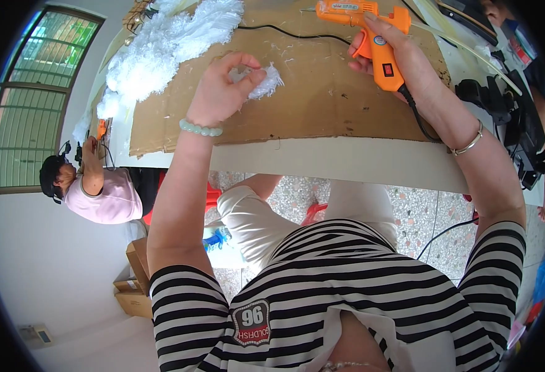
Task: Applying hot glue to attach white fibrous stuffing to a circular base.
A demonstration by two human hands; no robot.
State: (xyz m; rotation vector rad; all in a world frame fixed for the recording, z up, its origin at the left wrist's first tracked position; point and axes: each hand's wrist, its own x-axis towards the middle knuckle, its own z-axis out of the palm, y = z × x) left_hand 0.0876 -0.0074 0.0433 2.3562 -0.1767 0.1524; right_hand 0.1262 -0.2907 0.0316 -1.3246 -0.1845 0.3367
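Here in the head view it's the cardboard that anchors everything, laid flat on the white counter. Over its middle, left of centre, the left hand has the white tuft pinched between thumb and fingers, strands poking out to the right; whether the tuft touches the cardboard, I can't tell. And over the cardboard's far right part, the right hand has a firm wrap around the orange glue gun, fingers at the trigger, nozzle aimed left along the far edge! A pale glue stick runs out of the gun's back, past the cardboard's right edge, while its black cord drops from the handle toward the near right corner. Up at the cardboard's far left, a big fluffy white heap spreads across the edge. A second dark cord crosses the far part. Right of the cardboard, black adapters crowd the counter. And well off to its left, a co-worker in pink sits with a hand by an orange tool, below the barred window.
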